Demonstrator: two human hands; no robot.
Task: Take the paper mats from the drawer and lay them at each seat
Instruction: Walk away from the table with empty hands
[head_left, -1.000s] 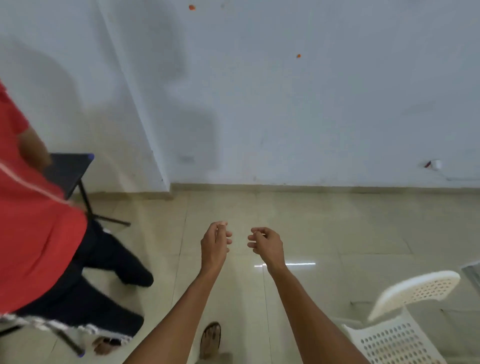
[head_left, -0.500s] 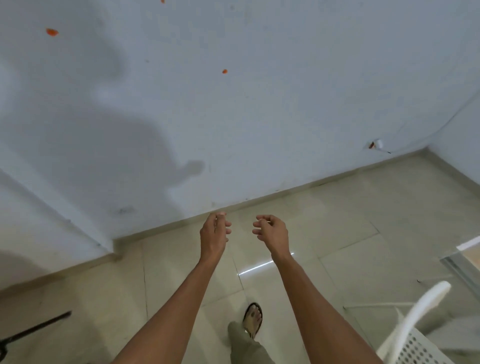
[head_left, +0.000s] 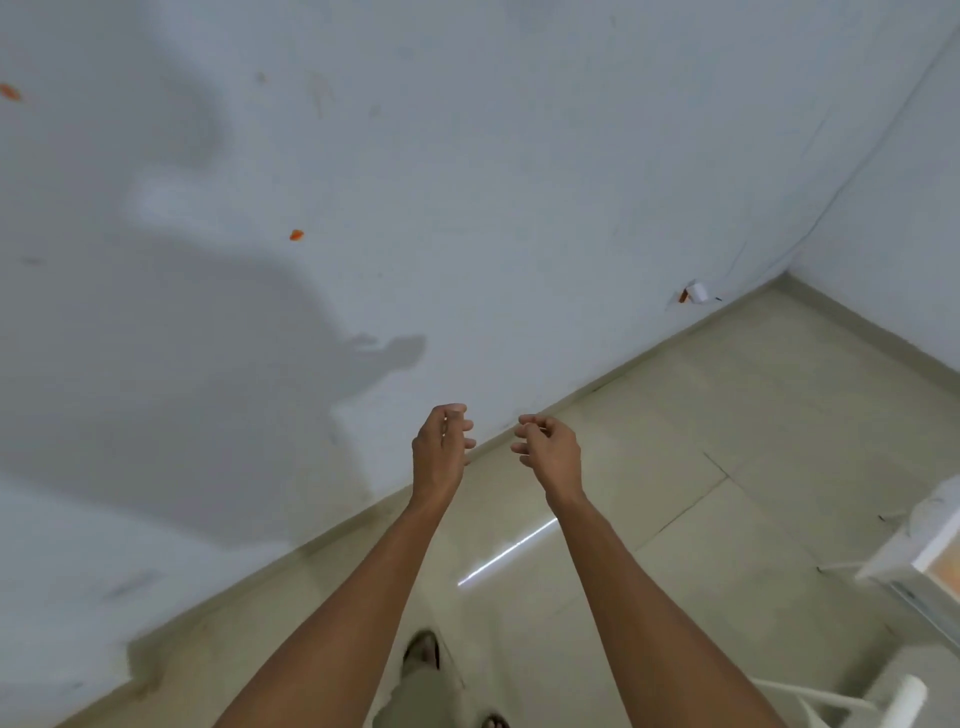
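Near us, our foot (head_left: 422, 649) stands on the floor (head_left: 727, 441). Our two arms reach out ahead. Our left hand (head_left: 441, 449) and right hand (head_left: 550, 449) are held up, a little apart, fingers loosely curled, holding nothing. We cannot see the mats or drawer. Past our hands stands the wall (head_left: 519, 156).

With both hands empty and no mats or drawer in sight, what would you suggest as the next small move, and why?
Probably keep turning right toward the table edge. Both the left hand and right hand hold nothing, and ahead lie only bare wall and floor.
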